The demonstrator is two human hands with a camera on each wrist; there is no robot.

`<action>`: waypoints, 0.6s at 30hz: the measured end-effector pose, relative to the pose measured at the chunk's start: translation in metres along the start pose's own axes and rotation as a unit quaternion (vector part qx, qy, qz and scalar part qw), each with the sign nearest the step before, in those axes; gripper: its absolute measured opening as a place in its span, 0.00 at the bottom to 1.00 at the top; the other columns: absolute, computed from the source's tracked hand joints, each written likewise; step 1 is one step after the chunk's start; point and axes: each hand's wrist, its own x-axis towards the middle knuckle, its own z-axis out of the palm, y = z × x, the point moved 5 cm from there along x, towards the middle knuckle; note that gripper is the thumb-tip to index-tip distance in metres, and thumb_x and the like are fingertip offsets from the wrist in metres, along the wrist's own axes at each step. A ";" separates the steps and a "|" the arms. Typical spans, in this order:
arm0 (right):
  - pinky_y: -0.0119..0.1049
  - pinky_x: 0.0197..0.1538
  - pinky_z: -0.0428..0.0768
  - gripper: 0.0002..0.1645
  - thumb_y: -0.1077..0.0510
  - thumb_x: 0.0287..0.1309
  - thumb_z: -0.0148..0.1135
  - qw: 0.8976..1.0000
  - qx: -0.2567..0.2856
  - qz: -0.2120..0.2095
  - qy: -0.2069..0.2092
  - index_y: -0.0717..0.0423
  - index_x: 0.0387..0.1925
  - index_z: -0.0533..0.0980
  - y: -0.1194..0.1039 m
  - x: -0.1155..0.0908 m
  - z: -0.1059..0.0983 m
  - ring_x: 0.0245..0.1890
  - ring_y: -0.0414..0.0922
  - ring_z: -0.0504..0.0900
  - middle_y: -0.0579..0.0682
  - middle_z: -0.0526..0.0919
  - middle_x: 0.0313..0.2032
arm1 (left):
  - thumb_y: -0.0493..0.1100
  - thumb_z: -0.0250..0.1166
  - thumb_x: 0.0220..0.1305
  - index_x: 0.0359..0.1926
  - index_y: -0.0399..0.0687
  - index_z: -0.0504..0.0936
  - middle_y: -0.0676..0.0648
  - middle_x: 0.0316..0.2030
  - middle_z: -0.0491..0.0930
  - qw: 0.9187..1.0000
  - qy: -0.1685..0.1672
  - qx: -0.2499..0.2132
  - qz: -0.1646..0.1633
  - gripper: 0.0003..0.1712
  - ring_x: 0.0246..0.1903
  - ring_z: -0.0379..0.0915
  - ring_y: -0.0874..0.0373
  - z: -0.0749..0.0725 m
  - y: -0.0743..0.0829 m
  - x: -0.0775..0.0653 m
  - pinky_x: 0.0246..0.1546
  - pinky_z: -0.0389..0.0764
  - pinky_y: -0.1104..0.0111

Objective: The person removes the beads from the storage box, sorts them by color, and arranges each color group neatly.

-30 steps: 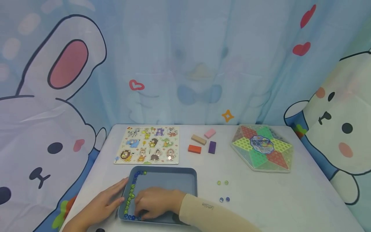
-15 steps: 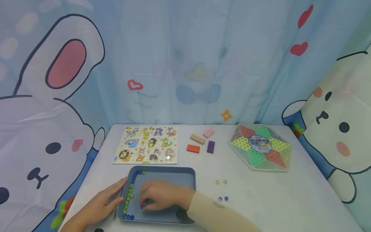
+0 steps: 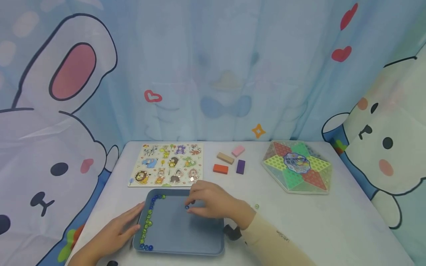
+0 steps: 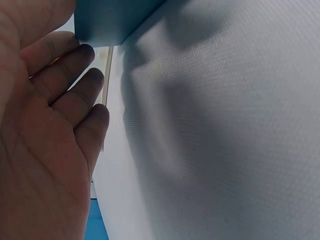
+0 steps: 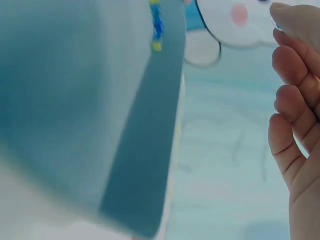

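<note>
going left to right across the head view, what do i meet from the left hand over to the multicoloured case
Left hand → line of blue and green marbles → blue marble → right hand pinching it → loose pale green marble → multicoloured case

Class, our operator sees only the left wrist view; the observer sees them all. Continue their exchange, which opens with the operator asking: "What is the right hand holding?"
Observer: The right hand pinches a blue marble between thumb and finger.
Operator: I see just an edge of the tray. Is anything inside along its left side?
Observer: Yes, in the head view green marbles run along that side.
Operator: And beyond the tray's far edge, over to the right?
Observer: An orange block lies there.
</note>
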 end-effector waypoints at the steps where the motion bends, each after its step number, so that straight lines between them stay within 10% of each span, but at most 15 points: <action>1: 0.18 0.47 0.78 0.08 0.49 0.62 0.76 1.000 0.000 0.011 0.009 0.43 0.42 0.90 0.005 -0.005 -0.005 0.41 0.32 0.78 0.38 0.85 0.36 | 0.63 0.57 0.77 0.81 0.56 0.61 0.52 0.80 0.62 1.000 0.002 0.002 0.004 0.39 0.78 0.60 0.48 0.000 0.000 0.000 0.73 0.73 0.49; 18: 0.29 0.41 0.84 0.10 0.53 0.56 0.80 0.987 -0.021 0.143 0.074 0.43 0.41 0.89 0.057 -0.087 -0.050 0.41 0.40 0.79 0.38 0.84 0.35 | 0.61 0.58 0.78 0.81 0.53 0.62 0.48 0.79 0.64 1.000 0.011 0.004 0.020 0.39 0.77 0.62 0.46 -0.003 0.002 0.000 0.72 0.71 0.54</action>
